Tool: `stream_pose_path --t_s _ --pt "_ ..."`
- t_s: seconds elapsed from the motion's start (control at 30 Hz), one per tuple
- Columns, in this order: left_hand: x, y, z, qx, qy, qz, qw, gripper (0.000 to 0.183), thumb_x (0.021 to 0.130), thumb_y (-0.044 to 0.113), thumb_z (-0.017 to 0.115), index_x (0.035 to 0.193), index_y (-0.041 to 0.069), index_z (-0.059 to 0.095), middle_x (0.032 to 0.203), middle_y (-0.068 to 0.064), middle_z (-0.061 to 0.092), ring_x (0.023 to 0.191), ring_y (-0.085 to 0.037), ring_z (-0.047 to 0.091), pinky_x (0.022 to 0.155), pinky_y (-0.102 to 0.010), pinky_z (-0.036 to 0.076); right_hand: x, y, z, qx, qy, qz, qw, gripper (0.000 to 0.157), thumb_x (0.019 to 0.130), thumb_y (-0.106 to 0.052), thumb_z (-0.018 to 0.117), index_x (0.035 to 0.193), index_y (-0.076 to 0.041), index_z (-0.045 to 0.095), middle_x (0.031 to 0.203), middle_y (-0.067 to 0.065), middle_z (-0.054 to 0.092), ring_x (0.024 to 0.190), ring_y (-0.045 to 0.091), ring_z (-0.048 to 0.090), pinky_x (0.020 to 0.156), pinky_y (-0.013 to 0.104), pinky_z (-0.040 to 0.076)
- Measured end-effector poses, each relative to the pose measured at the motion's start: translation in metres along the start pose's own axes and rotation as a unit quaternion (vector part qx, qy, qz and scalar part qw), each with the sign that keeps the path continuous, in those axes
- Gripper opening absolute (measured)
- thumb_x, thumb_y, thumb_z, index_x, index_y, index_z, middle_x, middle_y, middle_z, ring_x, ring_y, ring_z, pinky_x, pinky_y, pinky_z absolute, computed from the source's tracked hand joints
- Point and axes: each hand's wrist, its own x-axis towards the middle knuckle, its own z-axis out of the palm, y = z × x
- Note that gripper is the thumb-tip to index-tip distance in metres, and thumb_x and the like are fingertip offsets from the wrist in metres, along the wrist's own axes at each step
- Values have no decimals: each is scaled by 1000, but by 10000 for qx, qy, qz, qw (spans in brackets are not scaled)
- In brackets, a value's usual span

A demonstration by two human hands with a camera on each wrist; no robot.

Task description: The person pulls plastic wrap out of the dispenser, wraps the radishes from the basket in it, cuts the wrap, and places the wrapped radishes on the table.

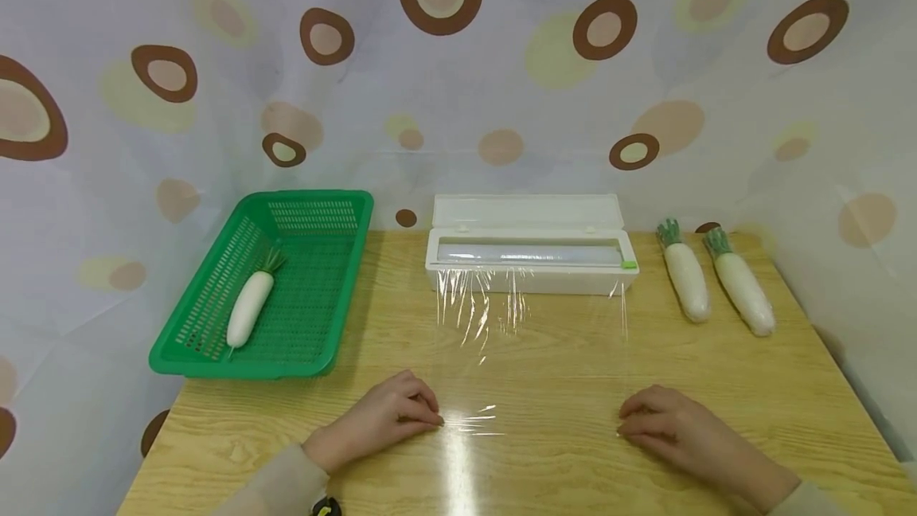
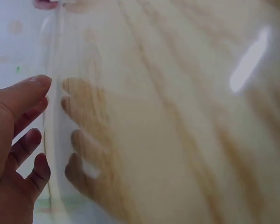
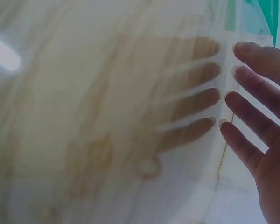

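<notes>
A sheet of clear plastic wrap (image 1: 533, 361) runs from a white dispenser box (image 1: 530, 283) toward me, low over the table. My left hand (image 1: 390, 412) pinches its near left corner, where small shiny creases spread. At the near right corner, the thumb and fingertips of my right hand (image 1: 677, 428) hold the edge; how firmly is hard to see. In the left wrist view, the thumb and forefinger of the left hand (image 2: 16, 126) are close together. The right hand (image 3: 268, 102) shows its other fingers fanned apart in the right wrist view. Both hands reflect in the glossy surface.
A green basket (image 1: 335, 333) stands at the left with one unwrapped white radish (image 1: 251, 307) in it. Two shiny radishes lie at the right: one radish (image 1: 688, 281) beside another radish (image 1: 745, 293). The box lid (image 1: 528, 212) stands raised against a patterned curtain (image 1: 501, 94).
</notes>
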Motion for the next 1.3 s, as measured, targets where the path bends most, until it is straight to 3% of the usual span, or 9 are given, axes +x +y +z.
stream_pose_path --t_s 0.13,0.27,0.37,0.47,0.6,0.77,0.93,1.1,1.3 --pt "0 1 1 -6 1 48 10000 13 91 13 82 102 17 84 106 5 71 97 -9 59 85 -18 50 1 -2 -1 -158 -39 4 9999 16 103 -32 66 102 -23 81 106 -9 69 93 7 62 83 13 46" --pt "0 1 1 -75 -94 -18 9999 12 93 13 80 104 16 83 106 5 71 96 -8 60 85 -15 49 4 -6 -4 -360 -152 -24 9992 6 97 -23 77 101 -24 80 104 -14 69 91 4 60 83 16 45" --pt "-1 1 1 -5 -147 17 9999 12 94 13 79 105 16 83 106 6 71 97 -7 63 86 -15 50 7 -10 -7 -510 -323 81 9981 22 89 -14 83 108 -24 78 101 -18 68 87 -1 59 80 18 46" --pt "-2 1 0 37 -166 29 9999 15 95 14 78 109 17 82 106 7 71 96 -6 64 86 -14 50 9 -15 -11 -605 -506 365 9962 32 86 -10 83 117 -20 77 102 -19 70 86 -3 60 77 23 50" --pt "-3 0 0 44 -137 119 9998 21 95 13 78 116 16 81 107 6 72 95 -6 65 84 -14 50 9 -18 -12 -613 -670 962 9912 33 89 -10 81 121 -15 76 107 -12 76 89 0 67 73 31 56" --pt "-4 -1 -1 127 -126 182 9997 27 96 14 76 123 13 77 105 6 75 94 -6 65 84 -16 51 12 -19 -8 -636 -650 1315 9871 37 90 -12 81 126 -7 74 95 -18 73 81 -6 62 67 31 56" --pt "-5 -2 -1 224 -118 376 9990 16 96 19 78 111 17 82 105 8 74 95 -5 65 87 -18 51 14 -20 -4 -839 -561 1268 9868 44 87 -14 83 128 -4 72 90 -24 66 78 -8 56 66 32 54" --pt "-4 -1 0 376 32 681 9970 11 93 22 81 103 20 84 106 8 72 96 -6 65 87 -19 50 15 -20 0 -972 -471 994 9892 47 82 -12 87 126 -4 73 92 -16 66 79 -5 56 63 25 51" --pt "-1 5 -1 592 -27 594 9965 8 94 23 80 101 19 82 105 9 71 95 -6 65 87 -18 51 14 -17 1 -1169 -486 837 9884 41 81 -12 88 119 -5 76 94 -9 66 79 0 56 63 23 49"
